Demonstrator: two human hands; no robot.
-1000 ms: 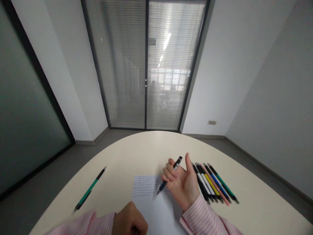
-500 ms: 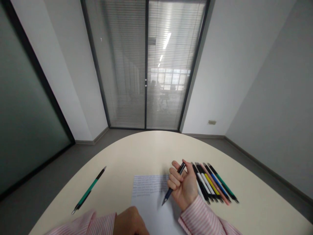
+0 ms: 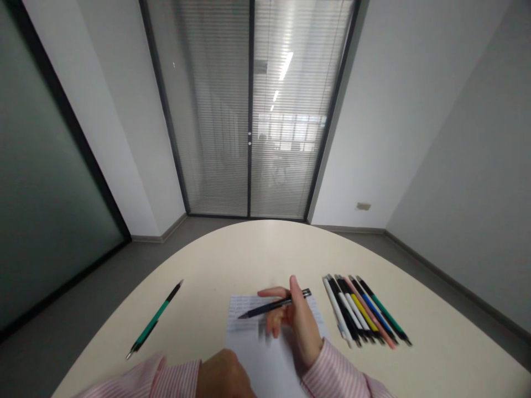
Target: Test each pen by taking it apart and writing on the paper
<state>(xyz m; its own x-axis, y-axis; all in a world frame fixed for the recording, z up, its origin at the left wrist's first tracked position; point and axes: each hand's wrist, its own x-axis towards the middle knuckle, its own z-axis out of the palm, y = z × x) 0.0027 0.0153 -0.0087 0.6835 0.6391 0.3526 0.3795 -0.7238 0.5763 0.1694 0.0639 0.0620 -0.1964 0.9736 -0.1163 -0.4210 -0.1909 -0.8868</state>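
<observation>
My right hand [image 3: 301,326] is closed around a dark blue and black pen [image 3: 265,308], held between thumb and fingers. The pen lies nearly level, its tip pointing left over the upper part of a white sheet of paper [image 3: 257,354]. Rows of small writing show near the sheet's top. At the bottom edge, my left hand [image 3: 226,376] rests by the paper's lower left side; only its back shows, and its fingers are hidden.
On the right of the round table [image 3: 265,249] lies a row of several pens [image 3: 365,312] in white, black, yellow, pink, blue and green. A single green and black pen [image 3: 154,320] lies on the left. Beyond the table stands a glass door with blinds [image 3: 249,110].
My right hand has turned and moved left, away from the pen row. The pen has swung from steep, tip down, to nearly level. My left hand has hardly moved.
</observation>
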